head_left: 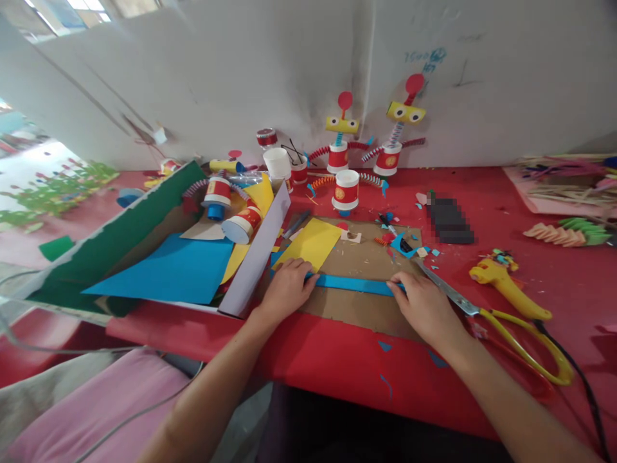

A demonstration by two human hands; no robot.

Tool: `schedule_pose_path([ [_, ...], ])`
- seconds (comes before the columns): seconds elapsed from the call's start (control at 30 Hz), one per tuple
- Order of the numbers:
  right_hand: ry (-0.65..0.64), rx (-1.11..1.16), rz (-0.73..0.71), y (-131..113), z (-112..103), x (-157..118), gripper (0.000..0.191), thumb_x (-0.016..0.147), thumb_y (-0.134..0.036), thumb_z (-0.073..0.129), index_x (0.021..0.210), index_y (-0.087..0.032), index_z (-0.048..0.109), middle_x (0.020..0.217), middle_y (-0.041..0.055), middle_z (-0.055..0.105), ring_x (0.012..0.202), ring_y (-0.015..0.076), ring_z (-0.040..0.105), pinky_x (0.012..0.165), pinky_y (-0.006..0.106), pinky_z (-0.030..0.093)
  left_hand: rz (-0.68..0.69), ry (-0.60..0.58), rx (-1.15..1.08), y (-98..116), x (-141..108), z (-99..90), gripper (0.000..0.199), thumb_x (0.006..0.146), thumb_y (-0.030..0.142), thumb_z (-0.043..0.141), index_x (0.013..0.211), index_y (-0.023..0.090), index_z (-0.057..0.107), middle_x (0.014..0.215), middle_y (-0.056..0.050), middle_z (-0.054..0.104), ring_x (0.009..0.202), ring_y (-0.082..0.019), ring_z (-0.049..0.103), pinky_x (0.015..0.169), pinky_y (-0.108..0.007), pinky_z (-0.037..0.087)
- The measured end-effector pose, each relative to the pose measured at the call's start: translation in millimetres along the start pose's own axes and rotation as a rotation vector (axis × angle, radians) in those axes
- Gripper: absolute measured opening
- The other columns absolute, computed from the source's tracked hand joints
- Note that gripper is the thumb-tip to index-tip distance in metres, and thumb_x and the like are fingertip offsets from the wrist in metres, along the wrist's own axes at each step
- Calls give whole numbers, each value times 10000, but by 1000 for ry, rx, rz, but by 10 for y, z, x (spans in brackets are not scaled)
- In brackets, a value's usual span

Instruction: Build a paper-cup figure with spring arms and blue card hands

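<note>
A long narrow strip of blue paper lies level across a brown cardboard sheet. My left hand pinches its left end between thumb and fingers. At the opposite end, my right hand grips the strip with thumb and forefinger. Just behind my left hand is a yellow paper sheet. Small blue scraps and a dark pen lie on the far right part of the cardboard. Close beside my right hand rest large scissors with yellow handles, their blades pointing toward the cardboard.
An open box at left holds blue paper and paper-cup figures. More cup robots stand at the back by the white wall. To the right lie a yellow glue gun with a black cord, a pixelated dark object and folded paper strips.
</note>
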State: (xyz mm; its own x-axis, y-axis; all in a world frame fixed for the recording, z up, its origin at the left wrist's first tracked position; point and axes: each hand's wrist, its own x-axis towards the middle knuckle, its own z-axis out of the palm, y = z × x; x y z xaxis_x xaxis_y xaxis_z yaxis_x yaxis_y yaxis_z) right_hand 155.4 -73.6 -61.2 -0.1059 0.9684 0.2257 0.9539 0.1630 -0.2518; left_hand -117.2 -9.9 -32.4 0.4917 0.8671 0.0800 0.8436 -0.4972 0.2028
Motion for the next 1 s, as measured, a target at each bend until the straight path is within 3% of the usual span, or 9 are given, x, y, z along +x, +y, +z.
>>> schedule_pose_path([
  [0.17,9,-25,-10,4,21,0,119,934,-232,473,869,-189,562,776,77,688,715,268,660,620,346,443,-64,65,-133,-72,-16,31,155,915,289,532,845,164,591,839,-60,650,867,-220,595,779,-336,449],
  [0.3,58,80,-10,39,-27,-33,118,931,-254,501,849,-194,560,738,58,657,701,254,647,605,345,466,-19,70,-220,-138,-45,-15,116,907,221,542,859,161,629,821,-53,668,838,-203,607,768,-324,468],
  [0.4,66,201,-134,62,-110,-110,100,914,-276,555,853,-197,567,845,62,670,826,242,644,730,368,509,102,114,-207,-163,-128,-58,103,873,239,606,919,180,677,920,-59,693,911,-210,616,831,-355,474],
  [0.53,-24,184,-369,47,-177,-248,96,923,-256,547,906,-193,617,1152,94,655,1100,260,586,956,439,472,268,158,-143,-142,-286,-35,188,853,326,645,1004,237,713,1136,-56,690,1072,-233,606,945,-417,449],
  [0.67,-6,85,-409,-7,-182,-305,164,927,-243,540,1009,-163,657,1177,110,664,1086,273,603,938,466,493,278,120,-34,-46,-382,-2,285,878,376,601,1090,209,692,1199,-76,670,1115,-251,602,979,-438,453],
  [0.83,51,6,-463,-118,-226,-260,198,915,-185,546,1048,-168,692,1100,86,702,1037,257,627,939,462,476,298,115,101,177,-365,-45,300,929,327,520,1183,220,637,1163,-71,681,1088,-240,621,1080,-529,343],
  [0.93,57,-24,-437,-197,-252,-251,174,885,-152,563,981,-155,707,1021,80,718,1009,262,633,951,477,457,362,111,123,295,-322,-16,312,937,267,492,1225,242,608,1202,-69,657,1087,-229,620,1051,-496,394],
  [1.0,69,-39,-430,-249,-253,-261,173,868,-124,561,958,-140,708,988,83,724,1003,267,632,957,484,450,406,122,130,343,-294,30,283,929,215,485,1166,200,639,1238,-83,635,1106,-233,609,1015,-445,445],
])
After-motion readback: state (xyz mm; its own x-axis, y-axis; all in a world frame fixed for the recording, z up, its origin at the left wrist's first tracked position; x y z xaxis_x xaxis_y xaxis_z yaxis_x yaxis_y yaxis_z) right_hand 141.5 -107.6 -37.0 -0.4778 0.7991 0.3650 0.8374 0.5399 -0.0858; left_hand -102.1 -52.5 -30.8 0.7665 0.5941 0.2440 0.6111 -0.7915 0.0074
